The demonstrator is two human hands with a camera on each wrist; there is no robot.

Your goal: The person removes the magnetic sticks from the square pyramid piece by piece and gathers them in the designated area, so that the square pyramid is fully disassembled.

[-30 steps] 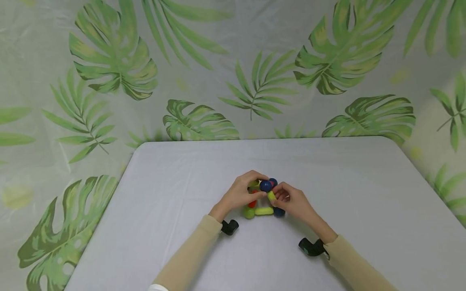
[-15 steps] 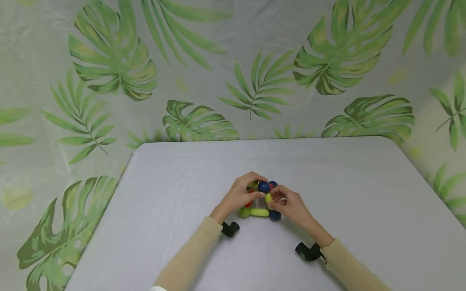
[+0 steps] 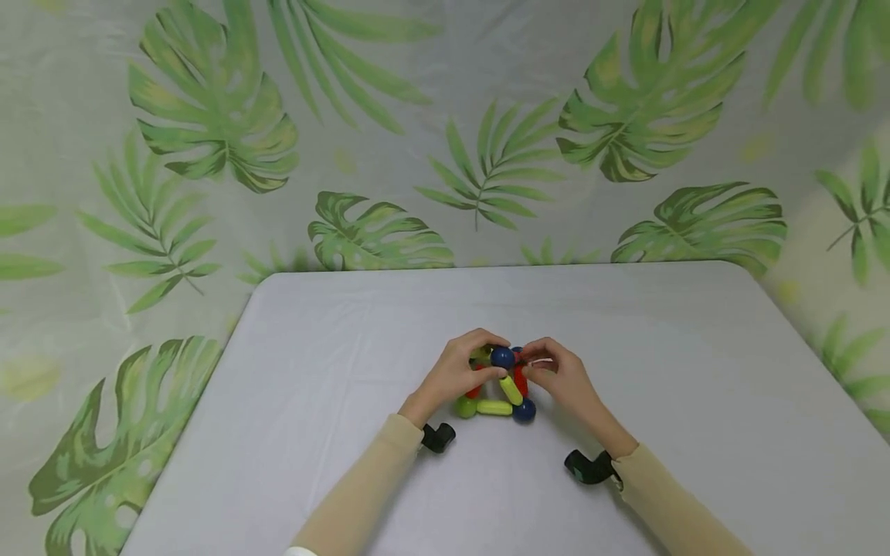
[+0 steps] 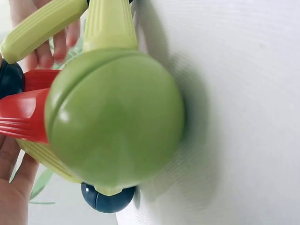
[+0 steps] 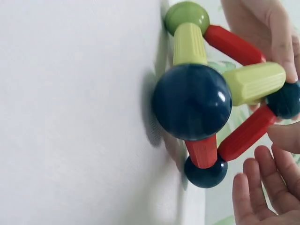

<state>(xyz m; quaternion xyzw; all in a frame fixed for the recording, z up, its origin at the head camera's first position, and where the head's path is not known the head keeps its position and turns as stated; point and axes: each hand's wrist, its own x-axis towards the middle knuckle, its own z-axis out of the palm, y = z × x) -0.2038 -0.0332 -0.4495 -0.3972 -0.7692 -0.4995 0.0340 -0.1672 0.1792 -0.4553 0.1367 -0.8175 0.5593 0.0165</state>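
Since prev. frame, R hand (image 3: 565,382) has left the front yellow rod (image 3: 511,389) & gone up/back; rod now uncovered, leaning from near blue ball (image 3: 524,410) toward top blue ball (image 3: 503,357). Head view: ball-and-rod frame (image 3: 494,408) stands mid-table (image 3: 348,332); L hand (image 3: 462,363) pinches top blue ball betw. thumb & fingers, prob. to steady the apex so R hand is free. L wrist view: green ball (image 4: 115,117) sits on table as base corner, red rod (image 4: 23,115) off its side, likely bearing part of the wt. R wrist view: upper red rod (image 5: 246,133) runs top blue ball to far blue ball (image 5: 206,172); R thumb close by its upper end, 4 fingers loosely spread, nothing seen in grasp; thumb contact: can't tell. Yellow rod's upper end overlaps top blue ball; joined or not, can't tell. Vs. prev.: L pinch approx. same, R-side red base rod (image 3: 521,381) now exposed.
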